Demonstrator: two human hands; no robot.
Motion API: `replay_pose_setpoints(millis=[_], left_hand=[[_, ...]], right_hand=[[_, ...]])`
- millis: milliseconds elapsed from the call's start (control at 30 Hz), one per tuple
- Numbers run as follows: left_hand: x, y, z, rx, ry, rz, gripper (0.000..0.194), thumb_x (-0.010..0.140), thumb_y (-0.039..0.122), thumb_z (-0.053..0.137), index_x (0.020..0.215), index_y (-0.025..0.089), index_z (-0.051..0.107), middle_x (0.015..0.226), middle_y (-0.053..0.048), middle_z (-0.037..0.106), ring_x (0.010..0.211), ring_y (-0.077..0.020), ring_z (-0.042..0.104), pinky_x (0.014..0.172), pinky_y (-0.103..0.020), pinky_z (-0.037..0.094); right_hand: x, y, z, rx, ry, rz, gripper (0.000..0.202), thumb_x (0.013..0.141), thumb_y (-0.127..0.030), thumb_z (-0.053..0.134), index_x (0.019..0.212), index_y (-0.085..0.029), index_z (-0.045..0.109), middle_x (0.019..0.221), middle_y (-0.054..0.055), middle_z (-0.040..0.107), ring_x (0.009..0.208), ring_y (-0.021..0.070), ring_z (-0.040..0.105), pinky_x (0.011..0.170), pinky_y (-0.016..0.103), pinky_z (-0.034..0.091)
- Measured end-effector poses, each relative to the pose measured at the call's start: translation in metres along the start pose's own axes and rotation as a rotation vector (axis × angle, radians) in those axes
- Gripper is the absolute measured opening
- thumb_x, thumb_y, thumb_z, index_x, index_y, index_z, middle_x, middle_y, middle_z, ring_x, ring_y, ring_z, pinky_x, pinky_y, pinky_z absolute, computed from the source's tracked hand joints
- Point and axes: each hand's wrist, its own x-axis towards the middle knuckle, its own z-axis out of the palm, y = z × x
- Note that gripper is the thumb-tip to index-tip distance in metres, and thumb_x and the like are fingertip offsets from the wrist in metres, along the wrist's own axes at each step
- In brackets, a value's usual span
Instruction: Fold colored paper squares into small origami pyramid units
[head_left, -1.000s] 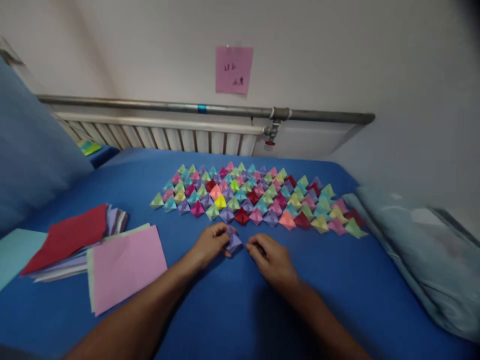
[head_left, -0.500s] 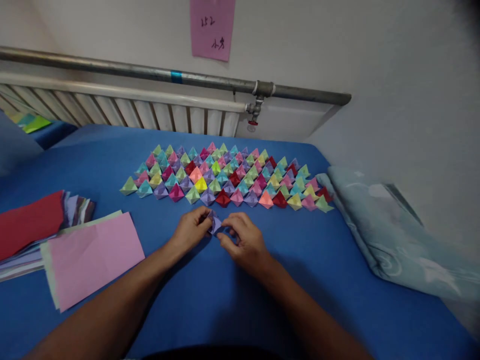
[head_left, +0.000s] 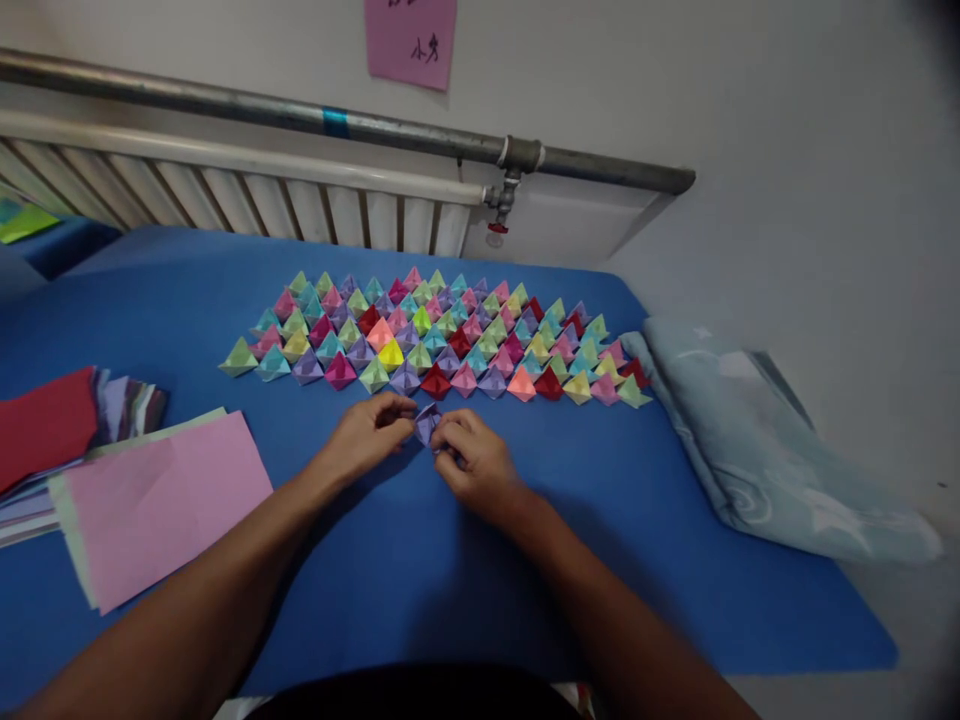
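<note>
A small purple folded paper boat [head_left: 427, 423] is between my two hands, just in front of the rows of boats. My right hand [head_left: 474, 458] is closed, pinching its right side between thumb and fingers. At the boat's left edge is my left hand [head_left: 371, 437], its thumb and forefinger parted with a gap between them; whether the tips touch the paper is hard to tell. Beyond the hands, many similar paper boats [head_left: 390, 354] in pink, green, blue, purple, red and yellow stand in close staggered rows on the blue tabletop [head_left: 337, 600].
Pink paper sheets [head_left: 172, 500] lie at the left, beside a stack topped by red paper [head_left: 45, 425]. A folded grey-green cloth [head_left: 757, 440] rests at the right. Behind the table run a white radiator [head_left: 225, 195] and a metal pipe [head_left: 420, 135] with a red-handled valve [head_left: 499, 228].
The right hand has closed its fingers on the purple boat's right side, while the left hand's pinch has loosened. The boat has turned slightly. The whole view has shifted a little.
</note>
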Motion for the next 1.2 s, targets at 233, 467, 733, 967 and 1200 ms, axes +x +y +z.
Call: replay_pose_setpoints(millis=[233, 467, 733, 967, 1200], left_hand=[[0.005, 0.011, -0.012, -0.082, -0.016, -0.034, 0.041, 0.060, 0.042, 0.071, 0.092, 0.016, 0.070, 0.090, -0.009, 0.073, 0.082, -0.0221, 0.067, 0.064, -0.030, 0.054], [0.005, 0.003, -0.010, -0.036, -0.038, -0.025, 0.040, 0.061, 0.042, 0.070, 0.092, 0.017, 0.071, 0.083, -0.006, 0.072, 0.068, -0.0164, 0.063, 0.060, -0.028, 0.051], [0.006, -0.005, -0.009, 0.035, -0.061, -0.011, 0.043, 0.062, 0.049, 0.069, 0.094, 0.019, 0.072, 0.090, -0.009, 0.076, 0.082, -0.0248, 0.069, 0.067, -0.033, 0.053], [0.006, -0.006, -0.007, 0.062, -0.055, -0.018, 0.044, 0.061, 0.053, 0.067, 0.092, 0.022, 0.072, 0.090, -0.008, 0.078, 0.088, -0.0281, 0.072, 0.071, -0.035, 0.056], [0.007, -0.013, -0.009, 0.189, -0.032, 0.092, 0.042, 0.067, 0.058, 0.062, 0.090, 0.024, 0.073, 0.084, -0.005, 0.078, 0.077, -0.0260, 0.072, 0.066, -0.034, 0.057]], right_hand=[[0.003, 0.002, -0.020, 0.007, -0.195, -0.031, 0.019, 0.075, -0.004, 0.048, 0.076, -0.021, 0.057, 0.085, 0.000, 0.057, 0.076, 0.0127, 0.054, 0.073, 0.024, 0.044], [0.003, 0.005, -0.025, -0.003, -0.158, -0.024, 0.026, 0.077, -0.003, 0.046, 0.086, -0.020, 0.064, 0.092, 0.003, 0.060, 0.086, 0.0141, 0.059, 0.082, 0.027, 0.046], [-0.003, -0.008, -0.041, -0.142, -0.242, -0.098, 0.018, 0.078, -0.009, 0.057, 0.089, -0.021, 0.065, 0.083, 0.000, 0.061, 0.076, 0.0125, 0.057, 0.071, 0.022, 0.044], [-0.006, 0.001, -0.030, -0.348, -0.333, -0.167, 0.009, 0.088, -0.017, 0.057, 0.091, -0.022, 0.065, 0.080, -0.001, 0.061, 0.073, 0.0131, 0.056, 0.065, 0.023, 0.041], [-0.004, 0.002, -0.036, -0.284, -0.258, -0.106, 0.009, 0.090, -0.017, 0.056, 0.089, -0.021, 0.064, 0.083, 0.000, 0.064, 0.078, 0.0133, 0.059, 0.072, 0.023, 0.045]])
